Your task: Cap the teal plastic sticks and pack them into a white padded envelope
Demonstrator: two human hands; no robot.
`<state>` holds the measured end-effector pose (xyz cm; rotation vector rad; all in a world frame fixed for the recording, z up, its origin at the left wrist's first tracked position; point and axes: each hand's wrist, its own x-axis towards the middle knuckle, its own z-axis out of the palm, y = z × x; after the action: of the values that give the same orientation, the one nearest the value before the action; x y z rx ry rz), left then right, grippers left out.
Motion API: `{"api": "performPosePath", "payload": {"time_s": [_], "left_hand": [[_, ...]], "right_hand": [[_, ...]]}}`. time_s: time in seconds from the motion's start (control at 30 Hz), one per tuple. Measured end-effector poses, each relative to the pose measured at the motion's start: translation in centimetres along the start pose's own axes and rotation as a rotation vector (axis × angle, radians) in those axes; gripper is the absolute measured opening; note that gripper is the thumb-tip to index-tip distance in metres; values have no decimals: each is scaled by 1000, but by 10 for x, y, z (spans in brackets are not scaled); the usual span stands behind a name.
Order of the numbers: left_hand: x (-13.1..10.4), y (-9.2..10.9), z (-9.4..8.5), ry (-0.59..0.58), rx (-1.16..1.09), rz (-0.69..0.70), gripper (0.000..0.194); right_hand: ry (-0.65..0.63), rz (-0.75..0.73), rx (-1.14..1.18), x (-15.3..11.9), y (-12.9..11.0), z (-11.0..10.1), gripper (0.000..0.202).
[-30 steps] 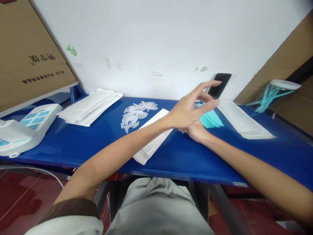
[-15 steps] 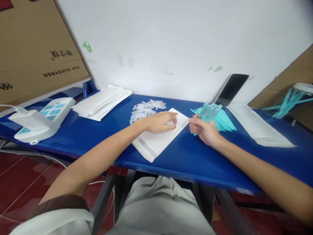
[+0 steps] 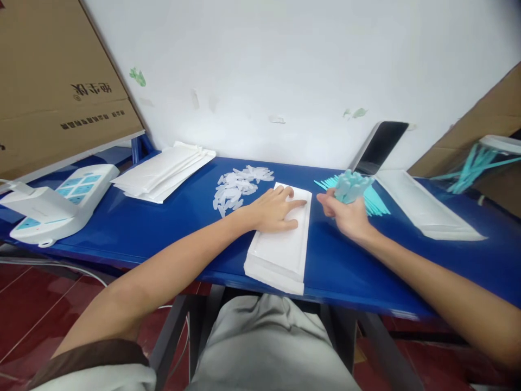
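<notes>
A white padded envelope (image 3: pixel 280 255) lies on the blue table, its flap end toward me. My left hand (image 3: pixel 277 212) rests on its upper part with the fingers spread. To the right, my right hand (image 3: pixel 348 214) is closed around a bundle of teal sticks (image 3: pixel 352 187), whose ends stick up above the fist. That hand is apart from the envelope. Behind it more teal sticks (image 3: pixel 376 201) lie fanned on the table. Small translucent white pieces (image 3: pixel 232 190) form a loose pile beyond my left wrist.
A stack of white envelopes (image 3: pixel 163 171) lies at the back left, near a power strip (image 3: pixel 69 201) with a charger. A phone (image 3: pixel 382 146) leans on the wall. Another white envelope (image 3: pixel 427 206) and a clear container of teal sticks (image 3: pixel 472 168) are at the right.
The envelope has turned and now points almost straight away from me, its flap end nearer the table edge. My left hand's fingers have spread over it. My right hand has come away from its corner.
</notes>
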<state>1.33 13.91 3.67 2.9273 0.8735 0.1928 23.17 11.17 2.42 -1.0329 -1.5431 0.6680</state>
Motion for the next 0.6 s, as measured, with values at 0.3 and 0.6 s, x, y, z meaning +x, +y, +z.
{"api": "performPosePath", "payload": {"time_s": [0.3,0.6], "left_hand": [[2,7,8,132,-104,305,28],[1,7,11,-3,-213,409,47]], "right_hand": [[84,-186,-315,4,0,-13,58],[-37,-311,-423,1,-5,-15,54]]}}
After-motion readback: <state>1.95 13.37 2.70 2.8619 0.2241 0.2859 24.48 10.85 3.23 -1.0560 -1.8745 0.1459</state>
